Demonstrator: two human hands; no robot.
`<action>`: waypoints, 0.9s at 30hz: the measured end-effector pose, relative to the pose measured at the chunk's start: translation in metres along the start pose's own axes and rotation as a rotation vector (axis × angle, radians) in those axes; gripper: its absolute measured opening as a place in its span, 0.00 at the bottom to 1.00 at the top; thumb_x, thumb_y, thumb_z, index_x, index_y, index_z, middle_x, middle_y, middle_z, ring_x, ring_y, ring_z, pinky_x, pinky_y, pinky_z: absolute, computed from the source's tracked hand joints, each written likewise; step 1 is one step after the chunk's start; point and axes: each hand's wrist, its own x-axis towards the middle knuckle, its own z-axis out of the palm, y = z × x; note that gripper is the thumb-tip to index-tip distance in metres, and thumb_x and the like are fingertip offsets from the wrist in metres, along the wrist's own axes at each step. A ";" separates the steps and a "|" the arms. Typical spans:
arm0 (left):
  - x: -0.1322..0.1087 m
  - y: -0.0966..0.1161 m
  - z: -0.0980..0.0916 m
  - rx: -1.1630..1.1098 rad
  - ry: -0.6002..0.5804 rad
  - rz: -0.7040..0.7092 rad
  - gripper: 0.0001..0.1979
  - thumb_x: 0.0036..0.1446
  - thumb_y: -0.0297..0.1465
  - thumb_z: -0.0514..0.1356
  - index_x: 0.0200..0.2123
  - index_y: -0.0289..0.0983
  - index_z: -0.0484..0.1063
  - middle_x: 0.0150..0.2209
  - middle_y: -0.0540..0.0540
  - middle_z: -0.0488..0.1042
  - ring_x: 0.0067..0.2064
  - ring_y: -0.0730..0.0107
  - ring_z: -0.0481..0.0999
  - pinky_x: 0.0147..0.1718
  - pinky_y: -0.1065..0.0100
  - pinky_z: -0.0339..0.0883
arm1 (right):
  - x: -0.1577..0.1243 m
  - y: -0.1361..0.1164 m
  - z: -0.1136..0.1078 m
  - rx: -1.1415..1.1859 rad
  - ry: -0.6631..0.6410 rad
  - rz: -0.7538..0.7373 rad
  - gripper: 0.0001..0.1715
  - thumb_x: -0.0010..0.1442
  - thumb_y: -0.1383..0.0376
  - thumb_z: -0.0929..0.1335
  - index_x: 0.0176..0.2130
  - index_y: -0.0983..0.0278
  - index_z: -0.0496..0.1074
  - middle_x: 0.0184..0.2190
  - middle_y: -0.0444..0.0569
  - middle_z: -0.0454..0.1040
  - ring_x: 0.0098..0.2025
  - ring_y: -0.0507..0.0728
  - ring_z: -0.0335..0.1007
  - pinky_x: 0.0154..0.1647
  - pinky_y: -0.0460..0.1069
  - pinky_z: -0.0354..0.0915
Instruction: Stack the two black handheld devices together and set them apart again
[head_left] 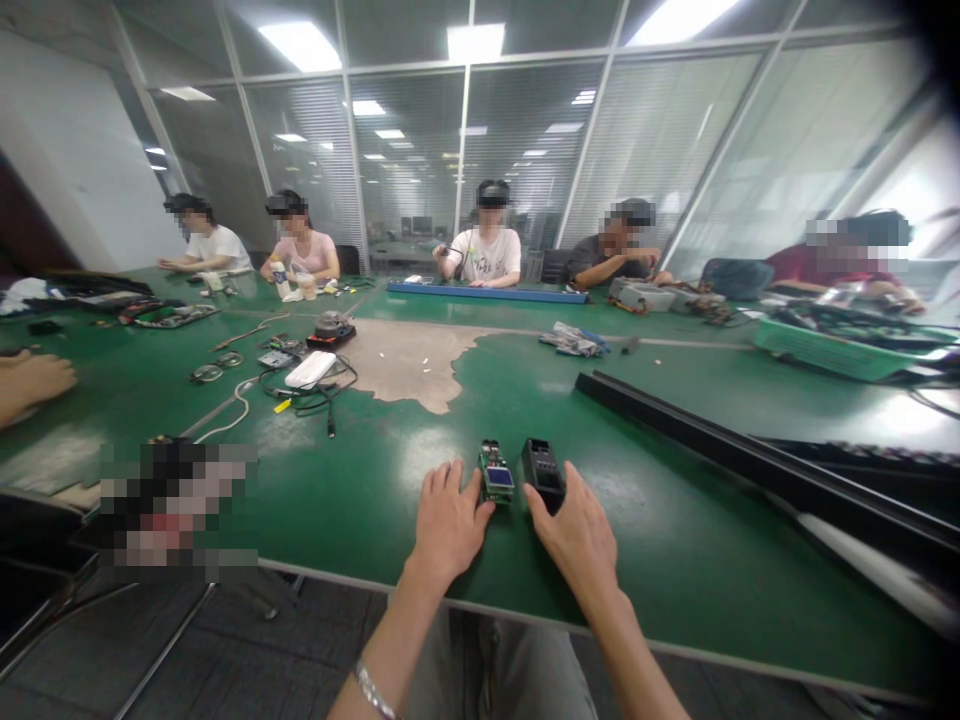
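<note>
Head view shows a pair of bare hands at the near edge of a green bench, with two small items between them. On the left lies a green circuit board with a small screen at its near end. Just beside it, to the right, rests a black casing, apart from the board and roughly alongside it.

The left hand is open, palm down, fingers spread on the bench, its thumb at the near left corner of the board. The right hand straddles the near end of the casing, thumb on its left and index finger on its right; I cannot tell whether it is gripping. A silvery bracelet circles the left wrist.

To the right, a long black bar runs diagonally across the bench. Farther off at left, a white slab-like item lies among dark cables, near a yellow tag. A green basket full of parts stands at far right. Across the bench, a person in a white shirt sits behind a long blue bar.
</note>
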 end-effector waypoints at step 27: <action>0.000 0.002 -0.001 0.005 -0.041 -0.013 0.24 0.70 0.40 0.52 0.67 0.44 0.62 0.67 0.40 0.63 0.67 0.49 0.60 0.66 0.45 0.53 | -0.007 -0.080 -0.027 0.176 0.076 -0.039 0.45 0.66 0.52 0.63 0.71 0.72 0.47 0.47 0.64 0.78 0.45 0.68 0.77 0.44 0.57 0.70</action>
